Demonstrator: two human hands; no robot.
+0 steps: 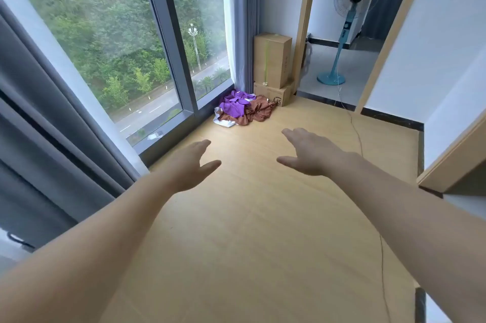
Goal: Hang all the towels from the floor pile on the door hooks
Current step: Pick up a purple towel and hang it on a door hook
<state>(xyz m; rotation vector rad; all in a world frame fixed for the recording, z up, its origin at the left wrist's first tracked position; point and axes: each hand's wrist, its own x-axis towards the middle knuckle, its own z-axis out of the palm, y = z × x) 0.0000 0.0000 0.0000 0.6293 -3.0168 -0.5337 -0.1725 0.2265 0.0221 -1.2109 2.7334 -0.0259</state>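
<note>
Two empty hands held out above a wooden floor.
The left hand (190, 165) and right hand (306, 154) are spread; the towel pile (243, 109) lies in the window corner beside stacked boxes (272, 67).

Crumpled purple, brown and white towel pile (243, 109) on floor beside window corner.

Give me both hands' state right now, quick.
Left hand: open, fingers straight, holding nothing.
Right hand: open, fingers straight, holding nothing.
Both hang short of the towel pile.
</note>
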